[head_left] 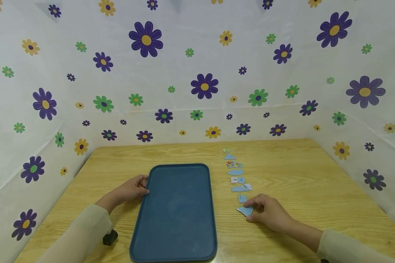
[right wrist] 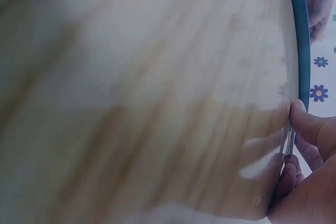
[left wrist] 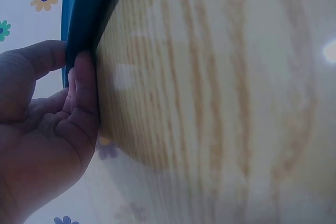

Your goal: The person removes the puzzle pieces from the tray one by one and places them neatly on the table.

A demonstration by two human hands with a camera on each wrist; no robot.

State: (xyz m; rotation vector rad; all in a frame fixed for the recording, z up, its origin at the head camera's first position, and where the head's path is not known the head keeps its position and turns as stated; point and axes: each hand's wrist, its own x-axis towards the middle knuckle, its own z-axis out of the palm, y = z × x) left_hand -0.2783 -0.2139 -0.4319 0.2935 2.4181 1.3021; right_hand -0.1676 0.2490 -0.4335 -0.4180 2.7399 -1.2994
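Note:
A dark blue rectangular tray (head_left: pixel 177 215) lies on the wooden table, with its bare inside facing up. My left hand (head_left: pixel 131 189) grips its left rim, and in the left wrist view thumb and fingers (left wrist: pixel 84 85) meet at the tray's edge. To the right of the tray, my right hand (head_left: pixel 270 213) pinches a flat light blue puzzle piece (head_left: pixel 245 210) between thumb and fingers, low over the table. Seen edge-on in the right wrist view, that puzzle piece (right wrist: pixel 290 139) is a thin sliver under the thumb.
Several more flat pieces run in a column away from me, among them a pale blue one (head_left: pixel 235 172), a multicoloured one (head_left: pixel 234 164) and a small greenish one (head_left: pixel 226 150). Flower-printed cloth (head_left: pixel 171 73) walls the wooden table (head_left: pixel 299 175) at the back and sides.

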